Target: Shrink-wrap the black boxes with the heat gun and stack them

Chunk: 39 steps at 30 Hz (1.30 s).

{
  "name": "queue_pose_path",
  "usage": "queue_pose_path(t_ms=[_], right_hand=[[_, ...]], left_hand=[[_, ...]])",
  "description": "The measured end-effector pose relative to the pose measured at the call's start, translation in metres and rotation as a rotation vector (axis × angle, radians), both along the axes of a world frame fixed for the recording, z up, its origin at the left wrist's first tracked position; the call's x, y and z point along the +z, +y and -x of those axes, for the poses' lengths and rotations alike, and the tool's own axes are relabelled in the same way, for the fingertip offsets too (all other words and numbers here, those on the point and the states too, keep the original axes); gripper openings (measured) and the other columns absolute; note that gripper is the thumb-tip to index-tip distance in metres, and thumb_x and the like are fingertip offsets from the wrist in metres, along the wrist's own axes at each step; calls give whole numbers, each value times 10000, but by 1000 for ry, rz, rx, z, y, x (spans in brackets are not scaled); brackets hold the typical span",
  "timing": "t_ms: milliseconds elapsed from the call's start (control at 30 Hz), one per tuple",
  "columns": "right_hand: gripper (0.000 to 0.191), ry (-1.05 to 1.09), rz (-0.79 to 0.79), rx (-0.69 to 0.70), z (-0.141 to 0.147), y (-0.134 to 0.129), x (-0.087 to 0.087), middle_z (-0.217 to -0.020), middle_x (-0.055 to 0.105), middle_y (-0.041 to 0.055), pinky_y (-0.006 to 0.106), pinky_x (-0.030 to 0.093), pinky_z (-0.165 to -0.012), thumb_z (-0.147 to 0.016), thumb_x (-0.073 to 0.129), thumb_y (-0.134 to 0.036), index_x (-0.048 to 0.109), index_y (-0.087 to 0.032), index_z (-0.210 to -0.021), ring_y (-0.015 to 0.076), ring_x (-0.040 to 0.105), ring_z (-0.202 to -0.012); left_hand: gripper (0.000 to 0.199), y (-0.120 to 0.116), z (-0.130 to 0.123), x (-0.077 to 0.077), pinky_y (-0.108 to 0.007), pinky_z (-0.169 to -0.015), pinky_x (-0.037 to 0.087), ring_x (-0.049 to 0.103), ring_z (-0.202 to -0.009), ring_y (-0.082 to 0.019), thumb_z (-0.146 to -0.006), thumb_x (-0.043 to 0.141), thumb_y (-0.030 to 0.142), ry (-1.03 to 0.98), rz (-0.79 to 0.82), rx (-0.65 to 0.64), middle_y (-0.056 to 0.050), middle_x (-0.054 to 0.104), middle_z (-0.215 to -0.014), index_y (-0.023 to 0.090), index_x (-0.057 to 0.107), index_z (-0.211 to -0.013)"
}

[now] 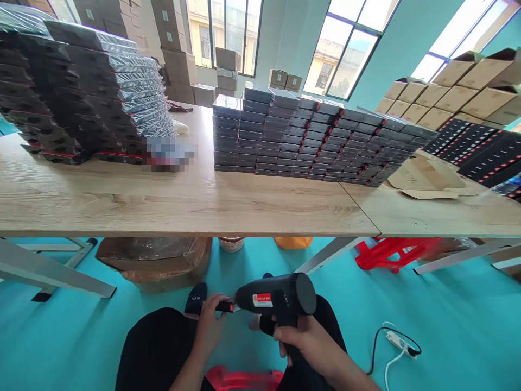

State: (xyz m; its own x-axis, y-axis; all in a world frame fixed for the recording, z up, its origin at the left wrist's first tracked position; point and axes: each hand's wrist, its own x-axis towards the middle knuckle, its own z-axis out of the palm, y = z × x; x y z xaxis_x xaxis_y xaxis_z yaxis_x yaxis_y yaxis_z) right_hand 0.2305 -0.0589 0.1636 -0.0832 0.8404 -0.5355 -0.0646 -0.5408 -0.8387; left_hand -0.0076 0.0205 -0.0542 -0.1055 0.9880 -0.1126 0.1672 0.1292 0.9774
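Observation:
My right hand [306, 339] is wrapped round the handle of a black heat gun [291, 296] with a red and white label on its barrel. Its nozzle points left. Just in front of that nozzle is a small black box [223, 307] with a red patch, mostly covered by my left hand [208, 326], which pinches it. Both hands are over my lap, below the table edge. On the table [244, 203] stands a long wall of stacked, flat black boxes [285, 138]. Taller stacks of dark boxes in shiny wrap [109, 92] rise at the left.
An open brown carton [163, 271] stands under the table. A red stool [394, 255] is at the right, beyond a table leg [329, 255]. A power strip [401, 343] with cords lies on the floor. Flattened cardboard [431, 176] and more stacked black boxes [484, 146] occupy the table's right end.

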Motion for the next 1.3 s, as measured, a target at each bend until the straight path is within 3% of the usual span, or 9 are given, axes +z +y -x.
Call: queue_pose_path(t_ms=[100, 233, 367, 533, 700, 867, 1000, 1167, 1300], right_hand=[[168, -43, 12, -1, -1, -1, 0, -559, 574, -29, 270, 436, -474, -693, 646, -226, 653, -156, -845, 149, 538, -529], [203, 68, 56, 55, -4, -7, -4, -574, 611, -9, 271, 436, -489, -705, 674, -237, 671, -130, -878, 137, 532, -505], [209, -14, 36, -59, -4, -9, -7, -603, 606, -11, 273, 461, -505, -730, 659, -240, 661, -140, -915, 157, 561, -568], [203, 28, -3, 53, 1, -7, -10, -625, 612, -5, 277, 447, -494, -694, 667, -212, 669, -142, -885, 149, 554, -537], [219, -125, 28, -98, -9, -5, -16, -522, 574, -16, 282, 438, -483, -695, 656, -290, 647, -136, -850, 152, 525, -507], [329, 33, 28, -50, -13, -10, -17, -736, 675, 38, 289, 456, -494, -688, 697, -306, 652, -121, -956, 162, 587, -565], [293, -101, 82, -98, -12, -11, -17, -546, 608, -5, 291, 448, -517, -709, 663, -296, 644, -121, -943, 156, 537, -521], [304, 9, 74, -59, -3, -13, -9, -648, 632, 7, 298, 452, -523, -703, 672, -295, 643, -138, -962, 160, 551, -559], [246, 10, 115, -14, 17, -16, -6, -594, 599, -5, 312, 452, -559, -709, 669, -263, 666, -143, -924, 169, 558, -562]], left_hand=[[391, 0, 2, 1, -530, -1165, 314, 598, -1144, -340, -514, 649, 41, 13, -1, -18, -79, 728, -1061, 280, 802, -783], [348, 1, 6, -3, -537, -1150, 338, 594, -1164, -352, -537, 655, 115, 59, 0, -6, -100, 722, -1101, 261, 808, -813], [373, 1, 7, -10, -543, -1125, 370, 597, -1191, -346, -578, 597, 164, 164, -27, -64, -103, 716, -1160, 248, 802, -878], [346, 4, 8, -16, -545, -1094, 405, 622, -1163, -358, -593, 607, 226, 185, -49, -63, -127, 728, -1148, 227, 794, -885], [366, 4, 15, -15, -513, -1064, 439, 654, -1119, -333, -589, 586, 202, 100, -17, -47, -121, 730, -1142, 231, 780, -898], [330, 5, 15, -16, -503, -1057, 438, 647, -1120, -338, -583, 610, 216, 65, -11, -20, -116, 734, -1129, 239, 774, -868], [357, 5, 13, -18, -495, -1065, 431, 655, -1105, -326, -580, 590, 196, 63, -11, -29, -110, 736, -1124, 235, 776, -882], [360, 4, 12, -14, -500, -1069, 425, 641, -1136, -333, -570, 581, 191, 99, -22, -33, -111, 737, -1126, 236, 775, -870], [328, 3, 7, -3, -496, -1058, 430, 642, -1124, -338, -556, 603, 203, 76, 9, -34, -112, 754, -1095, 236, 779, -831]])
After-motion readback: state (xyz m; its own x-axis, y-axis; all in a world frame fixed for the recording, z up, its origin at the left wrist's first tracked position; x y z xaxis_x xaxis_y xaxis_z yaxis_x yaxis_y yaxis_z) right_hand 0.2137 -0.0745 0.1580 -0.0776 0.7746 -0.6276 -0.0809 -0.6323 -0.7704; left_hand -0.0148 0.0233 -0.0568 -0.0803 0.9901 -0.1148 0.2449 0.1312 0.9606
